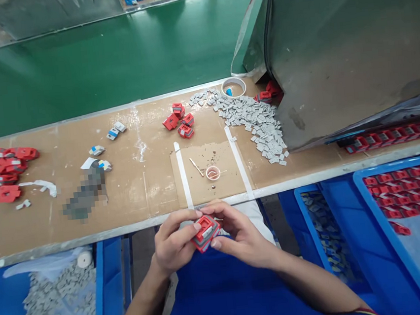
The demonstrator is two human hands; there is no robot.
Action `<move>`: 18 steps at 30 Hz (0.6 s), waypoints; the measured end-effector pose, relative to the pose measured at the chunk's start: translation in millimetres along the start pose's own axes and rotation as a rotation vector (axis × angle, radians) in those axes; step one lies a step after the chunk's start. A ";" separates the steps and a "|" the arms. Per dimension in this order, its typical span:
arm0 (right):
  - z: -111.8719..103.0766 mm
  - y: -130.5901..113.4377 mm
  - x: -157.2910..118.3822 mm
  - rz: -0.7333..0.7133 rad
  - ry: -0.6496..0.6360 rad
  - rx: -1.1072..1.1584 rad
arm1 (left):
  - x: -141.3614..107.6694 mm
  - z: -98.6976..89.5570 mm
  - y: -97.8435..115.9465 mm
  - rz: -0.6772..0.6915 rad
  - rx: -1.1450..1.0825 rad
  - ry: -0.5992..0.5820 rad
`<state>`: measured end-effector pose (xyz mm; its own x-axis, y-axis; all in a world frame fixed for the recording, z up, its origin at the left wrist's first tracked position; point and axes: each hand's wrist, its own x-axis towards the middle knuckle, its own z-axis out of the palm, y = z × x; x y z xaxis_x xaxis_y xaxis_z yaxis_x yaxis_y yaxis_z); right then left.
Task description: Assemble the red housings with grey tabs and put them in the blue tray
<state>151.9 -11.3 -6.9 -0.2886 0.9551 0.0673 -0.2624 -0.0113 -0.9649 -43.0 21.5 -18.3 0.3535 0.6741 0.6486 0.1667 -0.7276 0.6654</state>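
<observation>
Just off the table's front edge, both hands hold one red-and-grey plastic part (205,231) with a recess in its upper face. My left hand (173,237) is closed on its left side, the thumb lying along the top. Around its right side curl the fingers of my right hand (242,236), with the thumb near its lower edge. Beyond the hands lies a cardboard sheet (213,194) taped to the table. On it stand a small cup (212,173) with a stick in it and a loose white stick (196,166). Several similar red parts (185,131) sit farther back.
Small grey pieces (251,119) spread beside a tape roll (233,87) and a metal housing (345,55). More red parts (5,170) are heaped at far left. Blue bins flank me: one with grey pieces (61,305), one with rows of red parts (408,185). A green belt (112,63) runs behind.
</observation>
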 end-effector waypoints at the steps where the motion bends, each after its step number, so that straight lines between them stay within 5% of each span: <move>1: 1.4 1.8 -0.3 -0.008 0.027 -0.003 | -1.0 5.3 -2.8 -0.007 -0.017 0.025; 4: 1.3 7.3 0.7 -0.060 0.123 -0.060 | -2.6 15.2 -8.8 -0.045 -0.097 0.045; 9: -8.4 11.9 4.4 -0.088 0.219 -0.253 | 0.8 9.8 -1.9 -0.262 -0.178 -0.126; 18: -15.6 -12.4 9.0 -0.163 0.106 -0.627 | 24.9 9.0 17.1 -0.399 -0.033 -0.085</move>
<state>167.0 2.1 1.7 -0.1902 0.9543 0.2306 0.3006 0.2802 -0.9117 -23.1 24.8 5.9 0.3426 0.8886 0.3051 0.2768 -0.4058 0.8710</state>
